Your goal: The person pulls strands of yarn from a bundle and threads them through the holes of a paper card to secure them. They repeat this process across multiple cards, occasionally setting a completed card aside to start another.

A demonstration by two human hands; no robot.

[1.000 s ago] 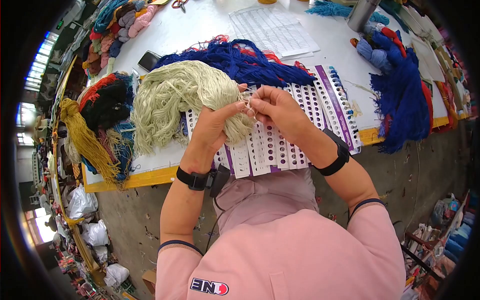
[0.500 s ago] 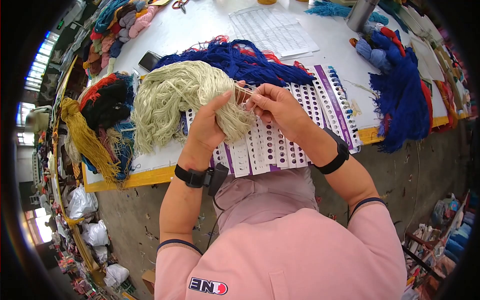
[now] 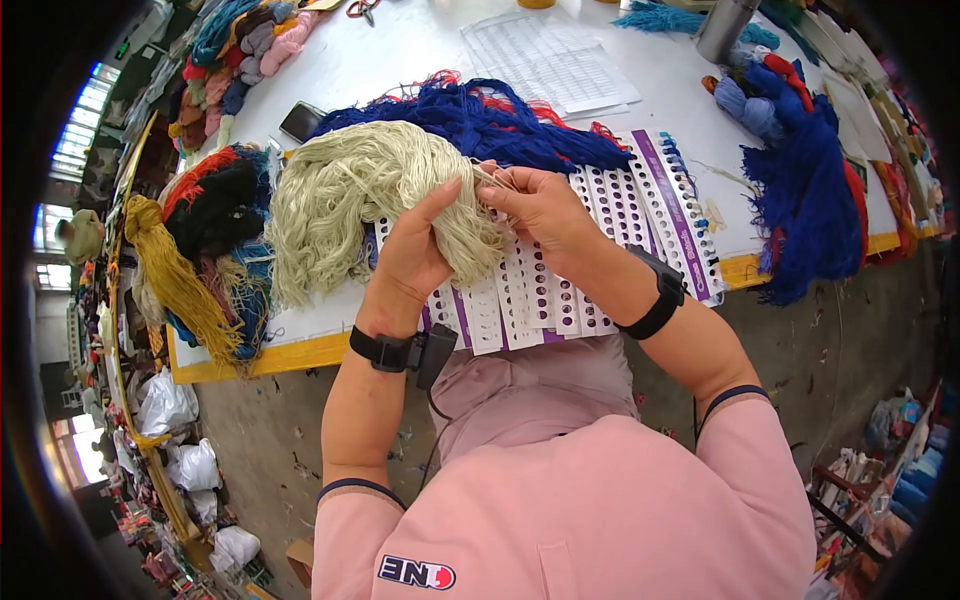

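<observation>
A large pale green skein of yarn point(image 3: 345, 190) lies bunched over the table's front part, its right end raised between my hands. My left hand point(image 3: 415, 240) is wrapped round that end, thumb on top. Close beside it, my right hand point(image 3: 535, 210) pinches a few thin strands of the same yarn between thumb and fingers. Under the hands are white cards with rows of holes point(image 3: 540, 290), some with purple strips. Behind the skein lies dark blue yarn point(image 3: 450, 120) mixed with red threads.
A black phone point(image 3: 301, 122) and printed sheets point(image 3: 550, 65) lie farther back. Mustard yarn point(image 3: 175, 270) hangs over the left edge, blue yarn point(image 3: 808, 200) over the right. Red-handled scissors point(image 3: 362, 10) and a metal cylinder point(image 3: 722, 30) are at the back.
My right hand has moved slightly left and up, nearer my left hand, with its forearm following. My left hand keeps its hold on the skein.
</observation>
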